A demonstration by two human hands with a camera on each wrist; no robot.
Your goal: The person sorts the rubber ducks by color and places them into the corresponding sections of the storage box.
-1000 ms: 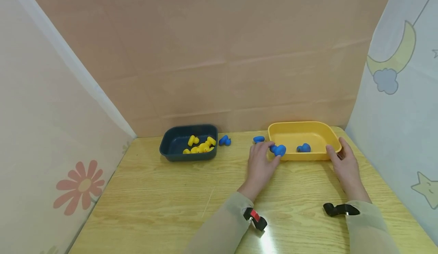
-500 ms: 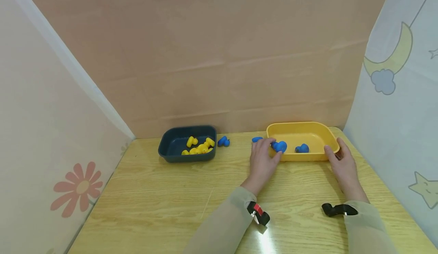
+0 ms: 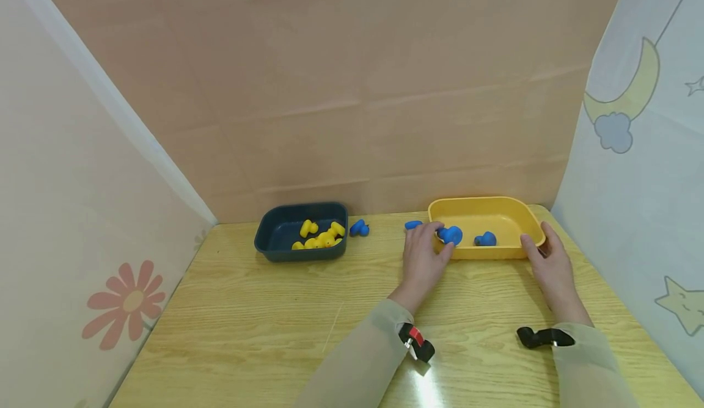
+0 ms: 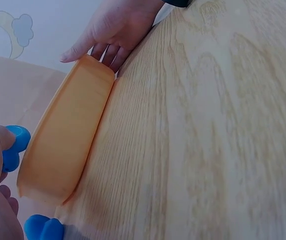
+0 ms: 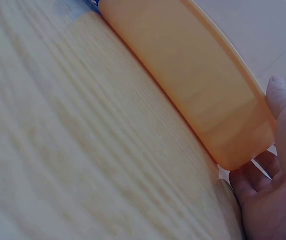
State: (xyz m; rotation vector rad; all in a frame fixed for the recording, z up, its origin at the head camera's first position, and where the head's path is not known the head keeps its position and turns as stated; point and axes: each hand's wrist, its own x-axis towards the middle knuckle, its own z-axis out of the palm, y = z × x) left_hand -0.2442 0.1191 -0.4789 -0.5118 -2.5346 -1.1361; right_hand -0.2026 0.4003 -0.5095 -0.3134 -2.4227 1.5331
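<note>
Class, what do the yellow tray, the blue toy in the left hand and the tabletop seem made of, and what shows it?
Yellow tray: probably satin plastic; smooth walls, rounded corners.
Blue toy: perhaps rubber or plastic, smooth; rounded, evenly coloured.
Tabletop: wood or wood-look laminate, fairly glossy; grain lines, bright reflection.

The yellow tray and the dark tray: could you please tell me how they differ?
A blue piece lies in the yellow tray, while several yellow pieces lie in the dark tray. The right hand holds the yellow tray's end; no hand touches the dark tray. In the head view, the yellow tray looks wider than the dark tray. Both have rounded corners and stand on the wooden table.
</note>
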